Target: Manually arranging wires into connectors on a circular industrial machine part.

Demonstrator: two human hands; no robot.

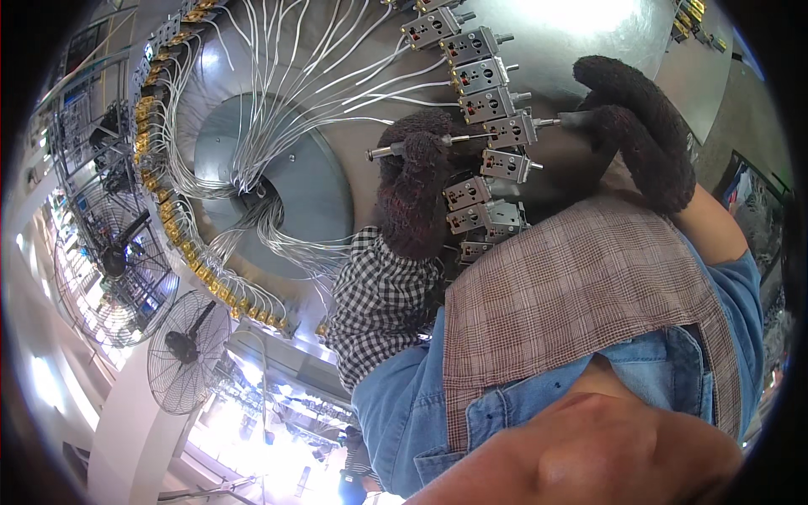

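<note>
My left hand [414, 181], in a dark knitted glove, is closed around a thin metal rod [389, 152]. The rod's narrow end reaches a small metal box fixture [512, 130] with holes and a shaft. On the fixture's other side, my right hand [652, 135], gloved alike, pinches a dark grey cylindrical piece [576, 120] in line with that shaft. Whether this piece is a handle or a cap I cannot tell. Similar metal fixtures [481, 76] stand in a curved row above and below. White wires [396, 99] run toward several of them.
A round steel table carries a grey central disc [324, 181], where bundles of white wires [269, 223] gather. Along its left rim runs a curved row of brass-coloured connectors [172, 231]. Standing fans [187, 347] are beyond the table at left. More brass parts [688, 21] lie at upper right.
</note>
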